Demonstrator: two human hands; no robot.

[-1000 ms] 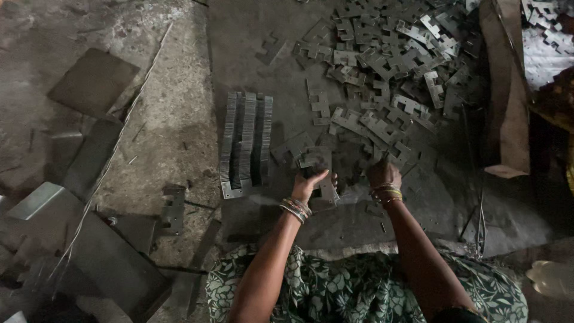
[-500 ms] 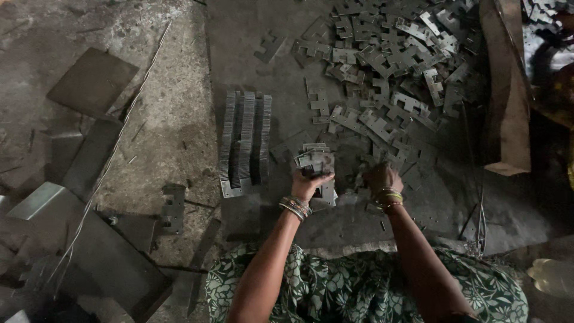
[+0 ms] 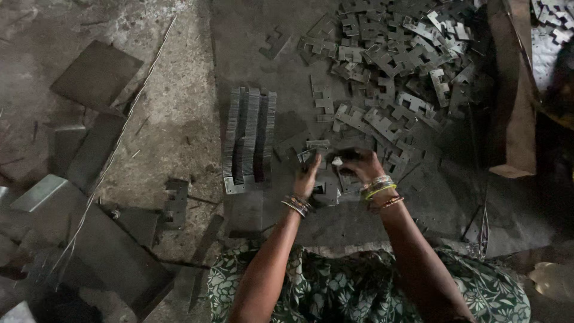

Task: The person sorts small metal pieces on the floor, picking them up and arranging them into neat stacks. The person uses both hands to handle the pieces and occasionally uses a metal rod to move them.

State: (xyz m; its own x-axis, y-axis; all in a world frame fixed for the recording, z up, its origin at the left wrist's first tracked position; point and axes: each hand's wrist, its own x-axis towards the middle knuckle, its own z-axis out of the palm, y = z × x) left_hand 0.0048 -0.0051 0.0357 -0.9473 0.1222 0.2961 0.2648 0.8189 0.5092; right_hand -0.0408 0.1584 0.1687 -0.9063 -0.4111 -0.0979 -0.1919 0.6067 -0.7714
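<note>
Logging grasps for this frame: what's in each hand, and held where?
Both hands share a small stack of flat metal stampings: left hand clasps its left edge, right hand its upper right. Exact finger placement is too dark to tell.

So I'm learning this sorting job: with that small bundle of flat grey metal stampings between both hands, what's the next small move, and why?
Probably square the small bundle of flat grey metal stampings between left hand and right hand, then set it against the upright row of stacked stampings; its pieces look uneven.

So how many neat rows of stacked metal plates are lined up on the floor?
3 rows, side by side left of the left hand, standing on edge. The right hand and left hold a small bundle; further rows may be hidden.
</note>
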